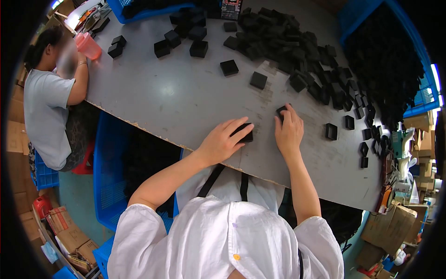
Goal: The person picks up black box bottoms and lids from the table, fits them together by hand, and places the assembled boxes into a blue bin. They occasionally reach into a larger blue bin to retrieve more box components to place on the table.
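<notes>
My left hand (pixel 224 140) is closed around a small black square box (pixel 248 136) near the front edge of the grey table, its fingers lying over the box's top. To the right, my right hand (pixel 290 129) grips another small black piece (pixel 280 110) with thumb and fingertips; most of that piece is hidden behind the fingers. Beyond the hands, a black box (pixel 258 80) and an open black box (pixel 229 68) lie apart on the tabletop. A large heap of black boxes (pixel 274 37) spreads from the back toward the right.
Open black frames (pixel 331 131) lie at the right. Blue crates (pixel 106 186) stand below the table and at the back right (pixel 357 16). A co-worker (pixel 46 102) sits at the left by a pink cup (pixel 88 45). Cartons (pixel 388 225) are stacked at the right.
</notes>
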Action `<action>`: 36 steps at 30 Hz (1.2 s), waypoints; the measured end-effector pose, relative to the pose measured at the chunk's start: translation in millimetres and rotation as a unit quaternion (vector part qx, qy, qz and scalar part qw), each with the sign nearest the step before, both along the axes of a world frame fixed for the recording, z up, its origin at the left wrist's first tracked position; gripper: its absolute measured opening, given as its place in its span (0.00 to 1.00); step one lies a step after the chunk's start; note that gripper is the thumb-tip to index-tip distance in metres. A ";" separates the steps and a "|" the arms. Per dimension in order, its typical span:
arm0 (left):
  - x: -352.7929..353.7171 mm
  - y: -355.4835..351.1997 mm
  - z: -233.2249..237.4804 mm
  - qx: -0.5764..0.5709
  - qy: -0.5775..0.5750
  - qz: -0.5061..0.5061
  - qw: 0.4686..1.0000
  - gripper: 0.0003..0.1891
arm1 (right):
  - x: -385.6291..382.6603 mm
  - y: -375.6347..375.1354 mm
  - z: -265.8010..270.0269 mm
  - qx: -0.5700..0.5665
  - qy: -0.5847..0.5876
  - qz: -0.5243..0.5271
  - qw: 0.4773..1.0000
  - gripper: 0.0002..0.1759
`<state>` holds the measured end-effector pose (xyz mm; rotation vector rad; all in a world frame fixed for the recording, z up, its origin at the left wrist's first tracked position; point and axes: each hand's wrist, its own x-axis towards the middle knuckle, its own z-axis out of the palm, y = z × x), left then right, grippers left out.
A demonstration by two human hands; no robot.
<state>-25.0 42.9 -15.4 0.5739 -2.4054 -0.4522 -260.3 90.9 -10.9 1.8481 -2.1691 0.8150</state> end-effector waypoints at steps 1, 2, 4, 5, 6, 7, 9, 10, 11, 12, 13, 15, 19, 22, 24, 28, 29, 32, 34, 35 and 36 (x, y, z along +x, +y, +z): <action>1.1 -1.5 -0.2 -0.008 0.006 -0.016 1.000 0.32 | -1.9 4.2 -1.7 0.000 0.000 0.000 1.000 0.13; 2.2 -2.5 -0.4 -0.016 0.011 -0.033 0.999 0.30 | -1.9 7.9 -0.3 -0.010 -0.046 0.043 0.998 0.09; 4.1 -3.6 -6.0 0.005 0.019 -0.036 0.999 0.30 | -5.8 10.4 7.2 -0.021 -0.094 0.087 0.992 0.07; 5.5 -3.1 -8.8 0.028 0.028 -0.039 0.998 0.29 | -11.0 12.4 15.5 0.036 -0.257 0.035 0.965 0.07; 6.5 -3.2 -11.2 0.030 0.025 -0.039 0.998 0.29 | -15.2 14.9 19.1 0.093 -0.412 -0.019 0.906 0.08; 6.6 -4.5 -13.1 0.015 0.031 -0.042 0.999 0.29 | -19.2 14.6 18.0 0.094 -0.414 -0.020 0.905 0.08; 4.8 -2.8 -5.2 0.000 0.038 -0.047 0.998 0.30 | -26.7 10.4 17.2 0.077 -0.303 -0.074 0.947 0.10; 4.6 0.0 0.5 0.030 0.050 -0.026 0.998 0.34 | -25.8 11.2 16.9 0.040 -0.267 -0.048 0.962 0.13; 4.0 0.4 5.5 0.060 0.062 -0.004 0.996 0.37 | -20.1 14.7 21.8 0.038 -0.268 -0.046 0.962 0.13; 4.0 0.2 4.9 0.060 0.060 -0.002 0.996 0.37 | -10.4 21.6 30.4 0.046 -0.159 -0.013 0.986 0.15; 4.3 1.2 3.5 0.070 0.073 0.028 0.995 0.41 | -4.1 26.1 33.9 0.054 -0.048 0.019 0.997 0.18; 4.4 0.5 -0.9 0.081 0.085 0.057 0.991 0.45 | -3.5 25.8 25.3 0.061 -0.080 0.070 0.992 0.21; 1.1 -5.3 -2.8 0.161 0.056 0.047 0.984 0.49 | 7.2 16.3 37.6 0.065 -0.233 0.246 0.939 0.27; -1.7 -7.4 -3.0 0.178 0.047 0.050 0.982 0.49 | 21.0 3.6 38.9 0.086 -0.210 0.328 0.917 0.27; -3.2 -10.5 -4.6 0.178 0.044 0.050 0.982 0.49 | 25.9 -2.5 39.9 0.096 -0.195 0.388 0.896 0.26; -3.3 -11.9 -7.1 0.159 0.062 0.049 0.984 0.49 | 23.6 -9.8 45.5 0.117 -0.174 0.421 0.882 0.25; -4.3 -11.7 -6.9 0.160 0.066 0.047 0.984 0.49 | 23.6 -9.9 45.5 0.121 -0.175 0.420 0.882 0.24; -4.9 -12.6 -5.6 0.151 0.071 0.041 0.985 0.48 | 22.7 -10.9 47.4 0.121 -0.143 0.416 0.890 0.24; -4.4 -14.0 -3.0 0.157 0.066 0.040 0.985 0.47 | 22.1 -12.4 47.2 0.116 -0.109 0.414 0.896 0.24; -3.9 -13.9 -3.0 0.159 0.063 0.037 0.985 0.46 | 22.1 -12.0 46.8 0.118 -0.095 0.411 0.899 0.24; -3.8 -14.3 -5.1 0.161 0.062 0.038 0.984 0.46 | 22.4 -12.5 46.6 0.120 -0.080 0.409 0.901 0.23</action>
